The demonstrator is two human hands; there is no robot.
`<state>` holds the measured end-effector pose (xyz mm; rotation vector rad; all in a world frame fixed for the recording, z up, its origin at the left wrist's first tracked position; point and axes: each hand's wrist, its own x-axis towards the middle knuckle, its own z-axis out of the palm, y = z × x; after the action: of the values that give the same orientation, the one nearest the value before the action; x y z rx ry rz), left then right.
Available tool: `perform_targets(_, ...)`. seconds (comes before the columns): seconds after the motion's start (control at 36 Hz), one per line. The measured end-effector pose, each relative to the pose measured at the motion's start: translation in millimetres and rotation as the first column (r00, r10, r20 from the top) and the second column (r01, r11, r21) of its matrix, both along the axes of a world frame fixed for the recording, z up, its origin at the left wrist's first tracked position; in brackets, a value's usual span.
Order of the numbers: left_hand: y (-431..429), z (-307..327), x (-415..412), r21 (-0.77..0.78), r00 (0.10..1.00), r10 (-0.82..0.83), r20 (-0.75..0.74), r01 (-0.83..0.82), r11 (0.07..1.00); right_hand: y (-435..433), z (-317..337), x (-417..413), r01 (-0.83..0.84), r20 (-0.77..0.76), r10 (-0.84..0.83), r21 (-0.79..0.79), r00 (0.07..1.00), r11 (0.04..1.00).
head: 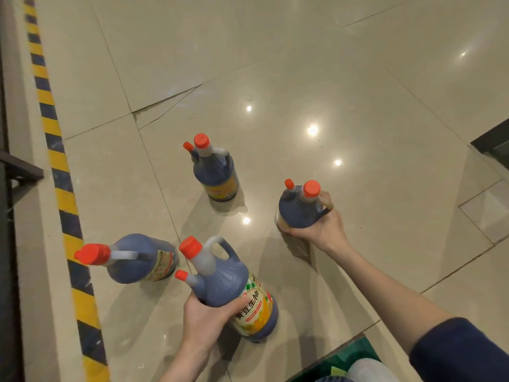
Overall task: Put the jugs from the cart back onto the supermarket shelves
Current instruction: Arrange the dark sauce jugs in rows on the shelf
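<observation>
Jugs, four, dark-bodied with orange caps, stand on the tiled floor [303, 64]; no shelf is in view. Nearest jug [237, 285]: neck up, long axis leaning up and left, handle on its far side; left hand [203, 318] clasps its shoulder from the near side. Right jug [297, 210]: upright, right hand [322, 230] wrapped round its body from the near side, handle beside the fingers. Left jug [137, 257] and far jug [214, 169] stand free. Judgement: each lift should follow the neck axis.

Four jugs [216, 172] sit apart on the floor [303, 64], right of the ledge [24, 244].
</observation>
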<state>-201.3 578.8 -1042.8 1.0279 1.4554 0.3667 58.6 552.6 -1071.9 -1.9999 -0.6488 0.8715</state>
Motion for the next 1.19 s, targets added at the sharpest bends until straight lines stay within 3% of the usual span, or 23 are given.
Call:
perform_targets(0.14,-0.5,9.8,11.2,-0.038,0.997,0.063,0.045,-0.062,0.997,1.0,4.7,4.5,0.084,-0.026,-0.085,-0.045,0.996,0.995)
perform_targets(0.25,0.2,27.0,19.0,-0.065,0.995,0.089,0.052,-0.086,0.994,-11.2,15.6,4.9,0.181,-0.135,-0.198,-0.131,0.971,0.975)
perform_targets(0.39,4.6,61.2,22.9,-0.06,0.991,0.114,0.066,-0.11,0.992,-43.0,46.9,0.1,0.36,-0.347,-0.396,-0.165,0.85,0.918)
perform_targets(0.5,3.1,103.8,22.2,-0.057,0.987,0.142,0.078,-0.138,0.989,-64.8,83.1,-0.2,0.397,-0.437,-0.442,-0.195,0.783,0.897)
perform_targets(0.72,-4.1,208.3,15.9,-0.087,0.97,0.222,0.095,-0.214,0.973,-81.1,207.3,0.0,0.34,-0.522,-0.378,-0.171,0.765,0.925)
perform_targets(0.92,-7.5,336.0,11.4,-0.12,0.953,0.267,0.147,-0.25,0.961,-70.2,343.8,-8.8,0.255,-0.552,-0.279,-0.122,0.786,0.959)
perform_targets(1.19,-4.5,546.0,-18.1,0.0,0.912,0.337,0.232,-0.347,0.938,-37.1,559.8,-31.8,0.113,-0.59,-0.082,0.016,0.803,0.993)
